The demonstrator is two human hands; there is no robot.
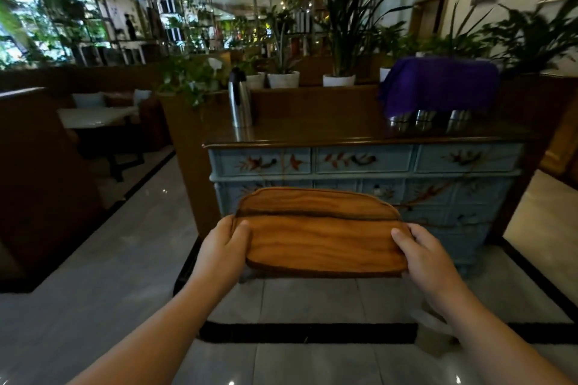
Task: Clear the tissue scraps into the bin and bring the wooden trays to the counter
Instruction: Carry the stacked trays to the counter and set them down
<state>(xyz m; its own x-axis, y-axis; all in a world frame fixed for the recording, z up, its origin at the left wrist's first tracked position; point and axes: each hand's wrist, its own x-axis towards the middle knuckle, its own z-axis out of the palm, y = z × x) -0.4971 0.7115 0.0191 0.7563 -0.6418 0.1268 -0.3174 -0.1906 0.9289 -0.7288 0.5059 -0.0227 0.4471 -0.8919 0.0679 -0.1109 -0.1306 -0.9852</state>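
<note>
Two oblong wooden trays (322,237) are stacked, the lower one's far edge showing behind the top one. I carry them level in front of me. My left hand (223,248) grips the stack's left end, thumb on top. My right hand (427,261) grips the right end the same way. Just beyond the trays stands the counter (344,134), a dark wooden top on a blue painted chest of drawers. No tissue scraps are visible. A bin-like container with a clear liner (433,333) sits on the floor under my right forearm, mostly hidden.
On the counter stand a steel thermos jug (240,100) at the left and a purple cloth (438,87) draped over metal containers at the right. Potted plants line the ledge behind. A booth with a white table (93,117) lies to the left. Glossy tiled floor lies underfoot.
</note>
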